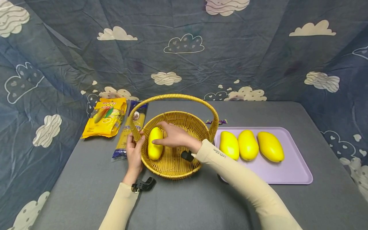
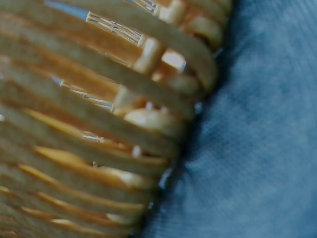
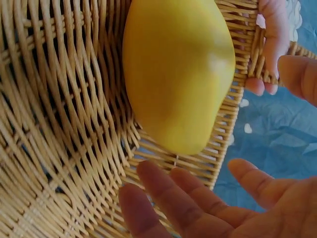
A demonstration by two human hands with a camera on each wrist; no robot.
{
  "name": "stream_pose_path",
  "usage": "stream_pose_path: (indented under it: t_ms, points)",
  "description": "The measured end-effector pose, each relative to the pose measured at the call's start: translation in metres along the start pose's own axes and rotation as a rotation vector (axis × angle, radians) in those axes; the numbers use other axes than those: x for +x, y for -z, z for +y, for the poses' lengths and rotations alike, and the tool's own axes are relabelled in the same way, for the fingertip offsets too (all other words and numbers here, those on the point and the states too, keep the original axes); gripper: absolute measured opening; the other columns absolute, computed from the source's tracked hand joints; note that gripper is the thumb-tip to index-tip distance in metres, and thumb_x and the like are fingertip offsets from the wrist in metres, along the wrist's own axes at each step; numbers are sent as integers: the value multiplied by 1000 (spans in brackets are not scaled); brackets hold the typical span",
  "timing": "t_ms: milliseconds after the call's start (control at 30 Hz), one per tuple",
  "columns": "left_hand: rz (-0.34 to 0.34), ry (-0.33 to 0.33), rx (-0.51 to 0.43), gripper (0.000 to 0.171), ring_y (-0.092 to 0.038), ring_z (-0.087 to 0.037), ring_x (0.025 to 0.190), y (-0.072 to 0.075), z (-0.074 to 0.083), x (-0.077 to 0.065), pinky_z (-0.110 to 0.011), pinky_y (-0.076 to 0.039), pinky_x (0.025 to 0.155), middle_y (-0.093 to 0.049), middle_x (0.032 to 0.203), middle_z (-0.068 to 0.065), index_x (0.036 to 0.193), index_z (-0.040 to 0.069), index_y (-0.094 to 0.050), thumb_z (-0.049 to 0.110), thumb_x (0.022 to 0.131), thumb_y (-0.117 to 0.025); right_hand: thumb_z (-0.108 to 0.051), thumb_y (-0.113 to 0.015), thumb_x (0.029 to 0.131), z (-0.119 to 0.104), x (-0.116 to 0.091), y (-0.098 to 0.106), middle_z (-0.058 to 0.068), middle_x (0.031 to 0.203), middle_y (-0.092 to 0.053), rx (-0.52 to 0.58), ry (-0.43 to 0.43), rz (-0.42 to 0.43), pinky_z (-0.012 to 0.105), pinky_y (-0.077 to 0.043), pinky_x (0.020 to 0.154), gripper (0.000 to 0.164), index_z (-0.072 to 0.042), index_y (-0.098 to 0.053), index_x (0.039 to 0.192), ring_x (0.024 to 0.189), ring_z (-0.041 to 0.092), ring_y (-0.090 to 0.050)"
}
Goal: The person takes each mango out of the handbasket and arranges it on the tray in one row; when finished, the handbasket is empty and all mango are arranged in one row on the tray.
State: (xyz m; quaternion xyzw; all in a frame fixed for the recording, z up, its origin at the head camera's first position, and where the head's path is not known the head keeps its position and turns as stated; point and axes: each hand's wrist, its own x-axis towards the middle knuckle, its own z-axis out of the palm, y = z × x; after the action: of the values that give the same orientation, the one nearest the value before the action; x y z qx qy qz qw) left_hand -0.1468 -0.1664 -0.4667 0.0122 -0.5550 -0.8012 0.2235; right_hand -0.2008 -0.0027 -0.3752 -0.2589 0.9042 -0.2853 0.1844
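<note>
A wicker basket [image 1: 178,171] with a tall arched handle stands in the middle of the table. One yellow mango [image 1: 155,150] lies inside it against the left wall. My left hand [image 1: 134,153] grips the basket's left rim at the foot of the handle, thumb toward the inside. Over the basket, my right hand [image 1: 175,135] has its fingers spread beside the mango. In the right wrist view those fingers [image 3: 168,198] are apart from the mango [image 3: 178,74] and hold nothing. The left wrist view shows only the basket's weave [image 2: 89,109] close up.
On the right, a lilac tray [image 1: 296,169] carries three more mangoes [image 1: 248,145]. A small purple-wrapped candy [image 1: 221,122] lies behind the tray. At the left are a yellow snack bag [image 1: 104,118] and a blue-ended pasta packet [image 1: 122,142]. A cloud-patterned cloth [image 1: 184,70] hangs behind.
</note>
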Motion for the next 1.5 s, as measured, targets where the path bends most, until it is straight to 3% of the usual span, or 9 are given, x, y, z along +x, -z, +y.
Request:
stream_pose_path:
  t_ms: [133, 400, 633, 933, 1067, 1267, 1500]
  points:
    - [-6, 6, -7, 36, -48, -21, 110, 0, 0, 0, -29, -41, 95, -53, 110, -6, 123, -9, -42, 7, 95, -57, -48, -66, 84, -2, 2, -6, 13, 133, -50, -3, -23, -21, 39, -45, 91, 79, -12, -33, 145, 114, 27, -52]
    - [0, 18, -16, 33, -48, -22, 110, 0, 0, -1, -29, -43, 94, -53, 110, -6, 123, -4, -45, 7, 95, -57, -49, -69, 82, 0, 9, -19, 10, 109, -58, 29, -57, -33, 30, -48, 71, 86, -8, -28, 145, 89, 20, -57]
    - [0, 18, -25, 26, -49, -21, 109, 0, 0, -1, -28, -43, 94, -53, 109, -6, 120, 3, -49, 6, 95, -57, -48, -71, 80, -3, 12, -25, 10, 97, -57, 83, -94, -26, 29, -48, 64, 89, -8, -24, 145, 80, 19, -57]
    - [0, 0, -19, 26, -49, -20, 109, 0, 0, -1, -28, -42, 94, -54, 109, -5, 119, 1, -49, 6, 95, -57, -31, -69, 82, 2, 15, -28, 12, 100, -58, 171, -100, -40, 30, -47, 66, 83, -10, -21, 146, 81, 21, -57]
    - [1, -8, -23, 32, -48, -20, 109, 0, -1, 0, -27, -42, 94, -53, 109, -6, 121, -7, -44, 5, 95, -57, -28, -69, 82, 7, 16, -26, 16, 103, -58, 219, -89, -54, 31, -48, 69, 84, -11, -19, 147, 83, 23, -58]
    - [0, -5, -27, 33, -48, -20, 109, 0, 0, 0, -27, -41, 95, -53, 110, -6, 122, -8, -43, 4, 94, -57, -23, -72, 81, 13, 19, -24, 20, 113, -56, 298, -57, -83, 33, -49, 75, 87, -13, -17, 148, 92, 26, -57]
    - [-2, -9, -27, 34, -48, -20, 110, 0, 0, -1, -27, -41, 96, -53, 110, -6, 122, -8, -44, 5, 95, -57, -18, -71, 82, 20, 20, -21, 20, 113, -52, 405, -58, -128, 36, -54, 65, 86, -21, -18, 150, 82, 25, -59]
